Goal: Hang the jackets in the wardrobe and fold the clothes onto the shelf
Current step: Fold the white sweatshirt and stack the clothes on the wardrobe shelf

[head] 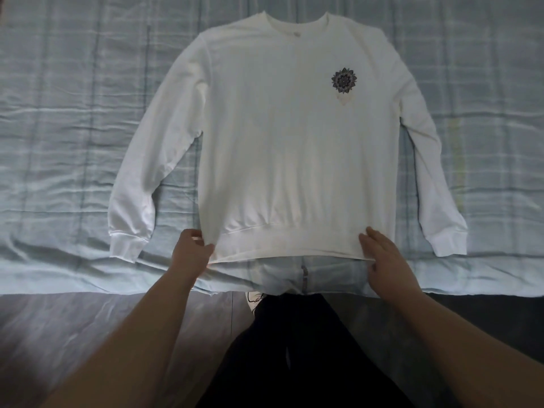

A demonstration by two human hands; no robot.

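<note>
— across the upper part of the view, what's the surface?

— a bed (59, 142), covered in a pale blue-grey spread with a faint check pattern and plenty of creases. its near edge runs straight across the picture, and below that is a grey wood-look floor (88, 325).

— and the garment?

— a white sweatshirt (279, 142) lies flat on the bed, front up, neck away from the person and hem toward them. both long sleeves angle out and down along the body, cuffs resting on the spread. a small dark flower-like print (343, 81) sits on the chest, toward the right of the view.

— where are the hands?

— both are at the hem, one near each lower corner. the left hand (192, 251) is closed on the hem's left corner, thumb on top and fingers curled under, so the cloth is pinched and lifted a little there. the right hand (385, 257) lies over the right corner with the fingers held together and nearly straight on top of the fabric; the thumb looks tucked beneath the edge, but i can't tell how firm that grip is.

— arms?

— bare forearms reach forward from the bottom corners of the view, converging slightly toward the hem.

— anything else in the room?

— dark trousers (294, 354) on the person's legs fill the lower middle, and a bit of a white shoe (253, 298) shows at the bed's edge.
</note>
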